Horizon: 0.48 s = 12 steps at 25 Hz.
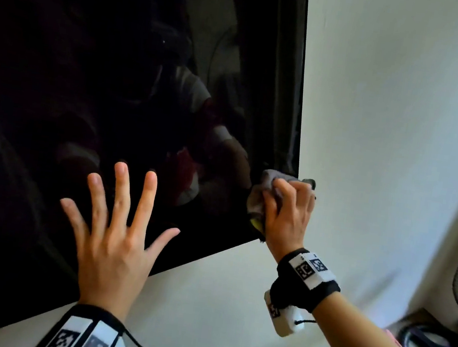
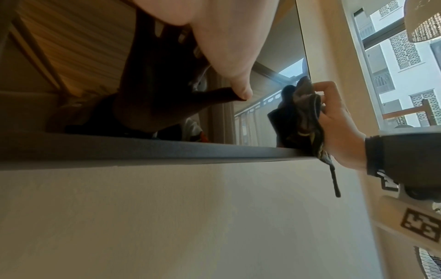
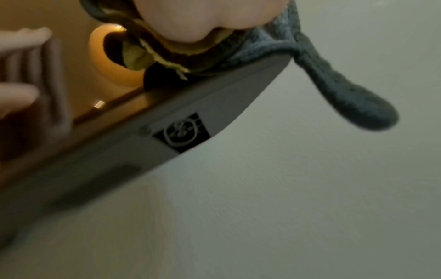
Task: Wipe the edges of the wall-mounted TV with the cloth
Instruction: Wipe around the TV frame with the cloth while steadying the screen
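We see a big white wall [image 1: 391, 107] and on it hangs the TV [image 1: 119, 71], dark and shiny, filling the left side of the head view. Its right edge runs down to the bottom right corner, and that is where the cloth [image 1: 260, 189] is. The cloth is grey with a bit of yellow, bunched up and pressed on the screen just beside that corner. A thin tail of it hangs down past the TV's bottom edge, as the right wrist view shows.

What could go wrong? We think the TV could wobble on its mount if we push too hard at the corner. The hanging tail could catch on the corner and tug the cloth loose. Our left hand could also leave marks on the glass, because it lies flat on the screen. The cloth sits partly on the glass, so it could miss the thin edge itself.

Our left hand [image 1: 115, 234] is wide open, its fingers [image 1: 122, 188] spread apart and straight, touching the lower part of the screen. Our right hand [image 1: 286, 213] is closed around the cloth, its fingers [image 1: 292, 189] curled over the bunch and holding it against the TV.
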Each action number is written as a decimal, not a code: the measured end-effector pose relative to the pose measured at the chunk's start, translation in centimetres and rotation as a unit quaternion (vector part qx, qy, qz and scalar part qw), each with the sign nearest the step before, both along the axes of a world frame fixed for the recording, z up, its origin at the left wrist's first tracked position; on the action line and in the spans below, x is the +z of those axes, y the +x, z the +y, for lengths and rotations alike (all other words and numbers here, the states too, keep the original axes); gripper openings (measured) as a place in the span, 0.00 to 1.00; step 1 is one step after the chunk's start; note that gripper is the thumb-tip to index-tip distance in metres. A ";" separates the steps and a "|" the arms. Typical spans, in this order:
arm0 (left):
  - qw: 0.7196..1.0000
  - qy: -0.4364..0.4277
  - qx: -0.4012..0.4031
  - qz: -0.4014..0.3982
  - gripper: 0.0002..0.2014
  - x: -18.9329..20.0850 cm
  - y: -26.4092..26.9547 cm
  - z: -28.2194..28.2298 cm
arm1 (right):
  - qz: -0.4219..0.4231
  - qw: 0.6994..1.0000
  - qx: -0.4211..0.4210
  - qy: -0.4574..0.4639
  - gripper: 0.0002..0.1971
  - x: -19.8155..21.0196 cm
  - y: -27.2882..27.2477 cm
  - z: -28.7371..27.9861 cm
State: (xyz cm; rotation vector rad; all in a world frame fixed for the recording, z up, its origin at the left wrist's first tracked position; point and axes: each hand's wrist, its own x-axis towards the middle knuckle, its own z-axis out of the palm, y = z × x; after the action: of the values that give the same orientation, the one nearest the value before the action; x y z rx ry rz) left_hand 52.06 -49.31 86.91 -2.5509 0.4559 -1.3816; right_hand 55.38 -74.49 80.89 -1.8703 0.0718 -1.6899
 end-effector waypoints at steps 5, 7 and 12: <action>1.000 -0.015 -0.015 0.009 0.44 0.1 -0.1 0.0 | 0.021 0.998 0.016 -0.059 0.06 -3.4 -0.9 4.0; 0.999 -0.005 -0.028 0.016 0.43 0.1 -0.2 0.5 | 0.032 0.998 0.009 -0.056 0.07 -3.3 -0.7 2.7; 0.999 0.012 -0.023 0.023 0.41 -1.3 -1.4 4.6 | 0.043 0.998 0.018 0.052 0.11 -2.5 -1.3 6.4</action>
State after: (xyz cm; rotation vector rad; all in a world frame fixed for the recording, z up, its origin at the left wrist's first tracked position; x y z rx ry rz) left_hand 50.69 -44.74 85.59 -2.5718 0.5388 -1.3266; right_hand 54.04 -68.12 78.42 -1.8554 0.1573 -1.5509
